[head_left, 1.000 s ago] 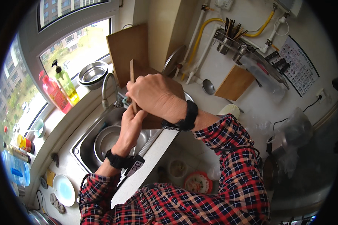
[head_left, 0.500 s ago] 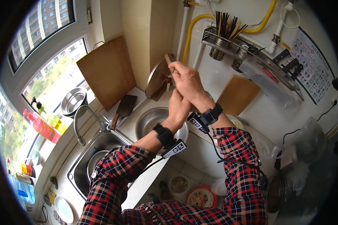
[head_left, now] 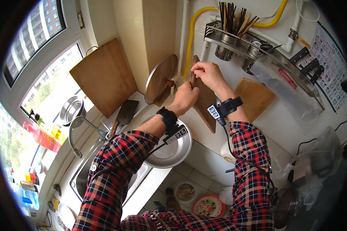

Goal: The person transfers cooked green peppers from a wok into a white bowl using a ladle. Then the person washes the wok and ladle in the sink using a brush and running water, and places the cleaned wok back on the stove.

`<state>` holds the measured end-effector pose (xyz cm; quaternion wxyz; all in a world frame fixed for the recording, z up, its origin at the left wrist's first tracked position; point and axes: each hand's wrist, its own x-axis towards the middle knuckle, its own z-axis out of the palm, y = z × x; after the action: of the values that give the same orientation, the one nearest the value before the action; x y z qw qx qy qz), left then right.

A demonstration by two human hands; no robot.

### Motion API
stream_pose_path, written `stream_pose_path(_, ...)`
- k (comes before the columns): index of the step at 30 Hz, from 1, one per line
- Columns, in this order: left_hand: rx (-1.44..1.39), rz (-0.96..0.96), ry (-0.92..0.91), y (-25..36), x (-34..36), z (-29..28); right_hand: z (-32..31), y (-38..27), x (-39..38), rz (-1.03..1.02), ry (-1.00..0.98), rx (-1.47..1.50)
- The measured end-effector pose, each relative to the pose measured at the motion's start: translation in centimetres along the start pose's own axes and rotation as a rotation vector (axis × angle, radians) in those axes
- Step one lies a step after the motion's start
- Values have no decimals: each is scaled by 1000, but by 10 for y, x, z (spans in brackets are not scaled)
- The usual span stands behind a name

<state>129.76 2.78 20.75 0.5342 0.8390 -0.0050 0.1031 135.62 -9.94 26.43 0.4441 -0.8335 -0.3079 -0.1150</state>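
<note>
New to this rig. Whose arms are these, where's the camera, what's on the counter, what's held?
No robot here: the arms are a person's, in checked sleeves, with black straps on both wrists. The camera is the left one of two fisheyes worn on the head, looking down, so straight edges bend near the rim.

The left hand and right hand both hold a thin wooden board on edge; whether it touches the counter is hard to tell.

Around it: a metal basin, a cleaver near the sink, a round lid standing upright, and a larger board leaning by the window.
</note>
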Motion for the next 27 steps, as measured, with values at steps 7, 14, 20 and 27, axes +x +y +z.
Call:
stream_pose_path(7, 312, 264, -133, 3, 23, -27, -23, 24, 17, -215, 93, -282)
stream_pose_path(14, 416, 303, -175, 23, 45, -40, -31, 36, 38, 126, 177, -6)
stream_pose_path(20, 393, 396, -67, 29, 72, -43, -8, 55, 61, 133, 477, -146)
stream_pose_path(27, 448, 503, 5, 36, 97, -53, -1, 66, 71, 62, 599, -137)
